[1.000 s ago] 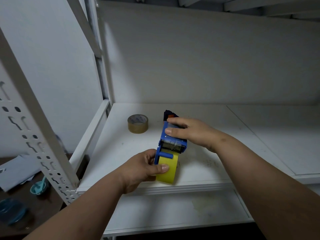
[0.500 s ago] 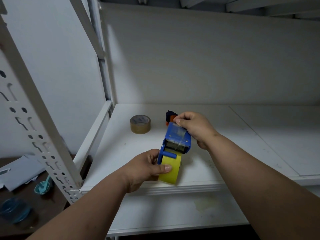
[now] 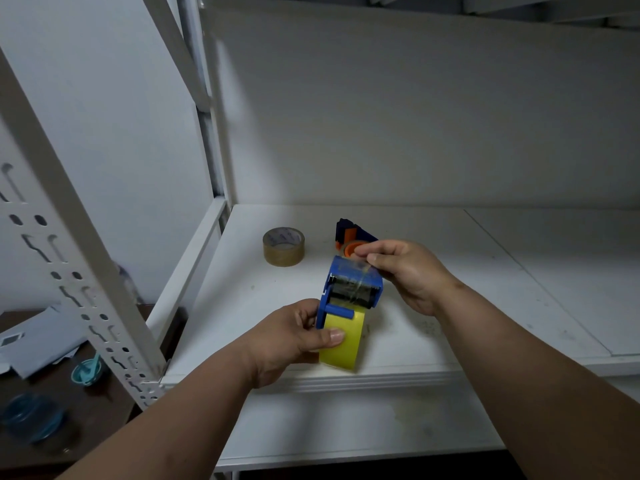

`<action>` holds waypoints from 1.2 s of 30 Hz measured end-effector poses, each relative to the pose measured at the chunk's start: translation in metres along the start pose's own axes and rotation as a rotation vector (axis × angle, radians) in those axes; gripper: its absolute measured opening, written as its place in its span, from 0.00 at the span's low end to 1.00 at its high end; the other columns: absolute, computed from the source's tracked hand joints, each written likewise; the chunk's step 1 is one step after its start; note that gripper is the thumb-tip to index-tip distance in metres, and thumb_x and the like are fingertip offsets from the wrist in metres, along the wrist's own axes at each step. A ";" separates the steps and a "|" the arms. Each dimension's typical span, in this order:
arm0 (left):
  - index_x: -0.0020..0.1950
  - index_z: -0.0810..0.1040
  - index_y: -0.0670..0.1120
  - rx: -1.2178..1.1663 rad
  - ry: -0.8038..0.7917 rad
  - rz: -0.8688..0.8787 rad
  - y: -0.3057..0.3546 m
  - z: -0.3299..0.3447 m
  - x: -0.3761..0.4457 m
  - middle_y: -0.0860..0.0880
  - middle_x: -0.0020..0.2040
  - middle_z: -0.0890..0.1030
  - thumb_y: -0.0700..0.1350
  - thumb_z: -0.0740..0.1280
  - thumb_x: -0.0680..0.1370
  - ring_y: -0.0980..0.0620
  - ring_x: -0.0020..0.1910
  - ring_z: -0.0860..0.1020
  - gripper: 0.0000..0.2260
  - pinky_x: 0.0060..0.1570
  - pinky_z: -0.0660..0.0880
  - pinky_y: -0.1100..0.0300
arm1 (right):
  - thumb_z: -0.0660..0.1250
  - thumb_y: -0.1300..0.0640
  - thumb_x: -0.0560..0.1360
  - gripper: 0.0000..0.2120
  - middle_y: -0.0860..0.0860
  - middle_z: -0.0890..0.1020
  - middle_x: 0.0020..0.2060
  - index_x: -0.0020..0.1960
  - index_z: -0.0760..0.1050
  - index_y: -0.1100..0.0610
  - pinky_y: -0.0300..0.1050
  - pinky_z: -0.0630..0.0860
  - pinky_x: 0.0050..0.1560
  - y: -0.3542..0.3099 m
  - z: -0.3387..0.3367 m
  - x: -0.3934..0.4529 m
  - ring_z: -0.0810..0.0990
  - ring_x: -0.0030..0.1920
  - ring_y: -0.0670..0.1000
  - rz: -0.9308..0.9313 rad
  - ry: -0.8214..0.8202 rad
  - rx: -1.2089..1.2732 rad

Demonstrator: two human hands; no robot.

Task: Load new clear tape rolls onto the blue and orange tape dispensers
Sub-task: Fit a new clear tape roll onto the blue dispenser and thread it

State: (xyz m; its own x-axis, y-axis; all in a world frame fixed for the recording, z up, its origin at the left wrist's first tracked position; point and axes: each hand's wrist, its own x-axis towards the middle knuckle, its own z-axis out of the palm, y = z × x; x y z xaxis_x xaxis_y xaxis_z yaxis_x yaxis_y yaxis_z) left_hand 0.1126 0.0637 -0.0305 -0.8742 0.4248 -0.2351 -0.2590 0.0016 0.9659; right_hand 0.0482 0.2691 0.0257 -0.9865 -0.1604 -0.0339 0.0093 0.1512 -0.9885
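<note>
Blue tape dispenser (image 3: 349,289) with yellow-looking roll (image 3: 341,341) on it (clear strip over its roller) held above the white shelf (image 3: 485,271) front, left hand (image 3: 294,336) gripping the roll end, right hand (image 3: 403,271) pinching the tape end at its far tip.

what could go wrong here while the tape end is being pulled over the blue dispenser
1. The right hand pinches only the tip of the clear tape end, so it may slip and stick back down or fold onto itself.
2. The blue dispenser sits near the shelf edge, steadied by the left hand alone; a hard pull might tip it off.
</note>
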 end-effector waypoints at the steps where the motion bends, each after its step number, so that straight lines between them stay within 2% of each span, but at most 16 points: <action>1: 0.65 0.77 0.43 0.006 0.003 -0.004 0.000 0.000 0.001 0.38 0.62 0.82 0.42 0.73 0.70 0.39 0.59 0.81 0.23 0.64 0.75 0.43 | 0.63 0.66 0.76 0.08 0.57 0.84 0.49 0.48 0.80 0.59 0.47 0.75 0.53 -0.002 -0.001 0.002 0.81 0.49 0.54 -0.006 0.005 -0.001; 5: 0.65 0.77 0.44 0.029 0.018 -0.024 0.002 -0.002 0.003 0.39 0.62 0.82 0.41 0.72 0.73 0.37 0.62 0.79 0.20 0.66 0.72 0.39 | 0.66 0.58 0.75 0.08 0.53 0.84 0.47 0.52 0.80 0.59 0.38 0.75 0.42 -0.006 0.001 0.005 0.80 0.44 0.48 0.018 -0.060 -0.081; 6: 0.65 0.77 0.44 0.030 0.020 -0.029 0.002 -0.002 0.003 0.39 0.62 0.82 0.41 0.73 0.73 0.37 0.62 0.79 0.21 0.66 0.72 0.39 | 0.66 0.58 0.75 0.09 0.54 0.84 0.49 0.53 0.81 0.59 0.39 0.75 0.44 -0.005 0.003 0.005 0.80 0.46 0.48 0.041 -0.078 -0.100; 10: 0.65 0.77 0.45 0.035 0.027 -0.041 0.003 -0.003 0.005 0.41 0.62 0.82 0.45 0.73 0.71 0.38 0.62 0.79 0.22 0.66 0.71 0.39 | 0.65 0.57 0.74 0.10 0.56 0.82 0.55 0.53 0.82 0.56 0.55 0.70 0.62 0.001 0.006 0.006 0.77 0.58 0.57 0.122 -0.059 -0.096; 12: 0.65 0.78 0.45 0.032 0.046 -0.038 0.004 -0.003 0.006 0.41 0.61 0.83 0.44 0.72 0.74 0.39 0.61 0.80 0.19 0.66 0.72 0.39 | 0.63 0.54 0.76 0.09 0.52 0.83 0.53 0.52 0.81 0.50 0.54 0.70 0.61 0.003 0.008 0.007 0.77 0.57 0.55 0.118 -0.059 -0.137; 14: 0.63 0.79 0.46 0.008 0.086 -0.027 0.005 -0.001 0.007 0.43 0.59 0.84 0.45 0.71 0.75 0.42 0.60 0.81 0.16 0.65 0.73 0.41 | 0.60 0.49 0.78 0.11 0.48 0.83 0.50 0.51 0.80 0.48 0.47 0.72 0.56 0.004 0.009 0.006 0.78 0.53 0.50 0.113 -0.055 -0.153; 16: 0.61 0.80 0.46 -0.018 0.125 -0.012 0.008 0.004 0.009 0.45 0.57 0.85 0.48 0.71 0.76 0.45 0.57 0.82 0.15 0.64 0.75 0.44 | 0.55 0.43 0.79 0.16 0.44 0.82 0.49 0.53 0.78 0.48 0.40 0.68 0.49 0.004 0.010 0.005 0.77 0.51 0.44 0.139 -0.042 -0.130; 17: 0.60 0.81 0.46 -0.033 0.146 -0.003 0.009 0.007 0.010 0.44 0.56 0.85 0.49 0.71 0.75 0.45 0.56 0.82 0.15 0.63 0.76 0.45 | 0.53 0.40 0.79 0.18 0.43 0.81 0.50 0.54 0.77 0.47 0.39 0.67 0.51 0.004 0.010 0.004 0.76 0.51 0.42 0.167 -0.033 -0.111; 20: 0.60 0.79 0.39 -0.099 0.235 0.031 0.013 0.017 0.016 0.38 0.55 0.84 0.54 0.72 0.72 0.43 0.50 0.81 0.23 0.56 0.77 0.46 | 0.49 0.33 0.76 0.25 0.46 0.78 0.61 0.60 0.75 0.44 0.49 0.59 0.65 0.011 0.009 0.005 0.73 0.62 0.47 0.248 -0.009 -0.066; 23: 0.58 0.78 0.34 -0.177 0.324 0.043 0.017 0.025 0.022 0.34 0.53 0.83 0.61 0.71 0.66 0.38 0.49 0.81 0.34 0.57 0.77 0.42 | 0.44 0.27 0.72 0.35 0.48 0.74 0.67 0.69 0.69 0.44 0.53 0.57 0.67 0.017 0.010 0.005 0.70 0.67 0.50 0.292 0.014 -0.051; 27: 0.50 0.81 0.36 -0.274 0.418 0.007 0.021 0.027 0.030 0.35 0.50 0.85 0.62 0.71 0.65 0.38 0.49 0.84 0.30 0.57 0.78 0.38 | 0.46 0.18 0.55 0.51 0.50 0.71 0.70 0.71 0.65 0.43 0.48 0.59 0.63 0.021 0.014 0.003 0.68 0.68 0.51 0.302 0.000 -0.135; 29: 0.53 0.81 0.37 -0.364 0.468 -0.056 0.020 0.023 0.037 0.37 0.49 0.86 0.60 0.71 0.70 0.38 0.48 0.85 0.26 0.53 0.80 0.40 | 0.48 0.15 0.51 0.56 0.51 0.70 0.71 0.72 0.64 0.44 0.50 0.60 0.69 0.025 0.014 0.002 0.67 0.69 0.51 0.295 -0.030 -0.184; 30: 0.55 0.80 0.38 -0.421 0.483 -0.089 0.020 0.020 0.039 0.37 0.48 0.86 0.60 0.69 0.73 0.39 0.46 0.85 0.26 0.49 0.82 0.42 | 0.50 0.15 0.52 0.55 0.50 0.70 0.71 0.72 0.64 0.44 0.53 0.60 0.71 0.027 0.013 0.002 0.67 0.69 0.52 0.284 -0.059 -0.208; 32: 0.58 0.80 0.39 -0.531 0.456 -0.140 0.019 0.012 0.040 0.38 0.47 0.86 0.61 0.66 0.75 0.41 0.42 0.86 0.26 0.40 0.83 0.47 | 0.57 0.22 0.62 0.41 0.48 0.74 0.67 0.69 0.67 0.42 0.53 0.65 0.69 0.029 0.010 0.000 0.71 0.67 0.51 0.214 -0.125 -0.247; 34: 0.61 0.80 0.41 -0.600 0.347 -0.177 0.017 0.004 0.038 0.37 0.51 0.86 0.64 0.63 0.75 0.40 0.46 0.86 0.28 0.41 0.83 0.47 | 0.65 0.34 0.68 0.28 0.46 0.78 0.62 0.66 0.68 0.42 0.51 0.70 0.65 0.030 0.007 -0.001 0.76 0.62 0.50 0.151 -0.169 -0.276; 36: 0.60 0.82 0.43 -0.619 0.235 -0.153 0.016 -0.002 0.035 0.38 0.53 0.86 0.62 0.65 0.74 0.41 0.47 0.86 0.26 0.41 0.83 0.47 | 0.71 0.42 0.69 0.30 0.47 0.79 0.60 0.68 0.66 0.45 0.53 0.73 0.64 0.035 0.006 -0.001 0.78 0.59 0.50 0.125 -0.169 -0.332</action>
State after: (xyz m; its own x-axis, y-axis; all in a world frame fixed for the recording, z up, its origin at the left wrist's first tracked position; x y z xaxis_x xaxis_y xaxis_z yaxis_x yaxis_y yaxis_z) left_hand 0.0777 0.0770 -0.0235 -0.8571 0.2532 -0.4486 -0.5128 -0.5022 0.6963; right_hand 0.0503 0.2686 -0.0093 -0.9398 -0.2753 -0.2024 0.0471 0.4823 -0.8747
